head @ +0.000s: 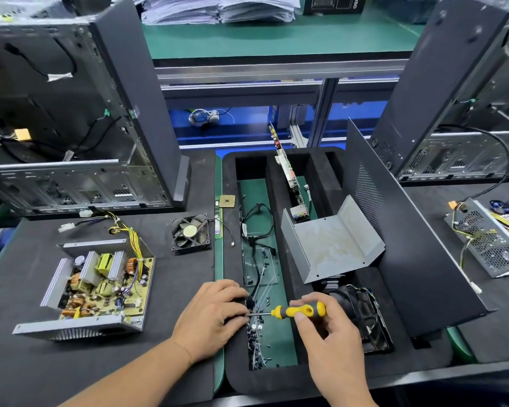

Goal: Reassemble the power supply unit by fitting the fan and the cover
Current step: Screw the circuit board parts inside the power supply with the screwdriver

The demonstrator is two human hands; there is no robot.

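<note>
Under both hands: a black foam tray (232,362) with long slots; the slot beneath the fingers holds loose screws (257,336) on its green floor, with a black cable (257,218) lying farther up from the hands.
Right hand (329,333): curled round the yellow-and-black screwdriver (299,311), whose tip points at the left fingers.
Left hand (210,314): fingers bent down among the screws at the driver tip; whether they pinch one cannot be told.
Right of the right hand: a second fan (362,312) sits in a tray pocket; the grey metal cover (332,242) rests tilted just beyond it.
Left of the left hand: the open power supply unit (97,286) on the black mat (27,368), well apart.
Ahead of the left hand: the fan (190,234) near the mat's right edge.
Far side: computer cases (71,113) stand on both flanks, a green shelf (276,36) between them.
</note>
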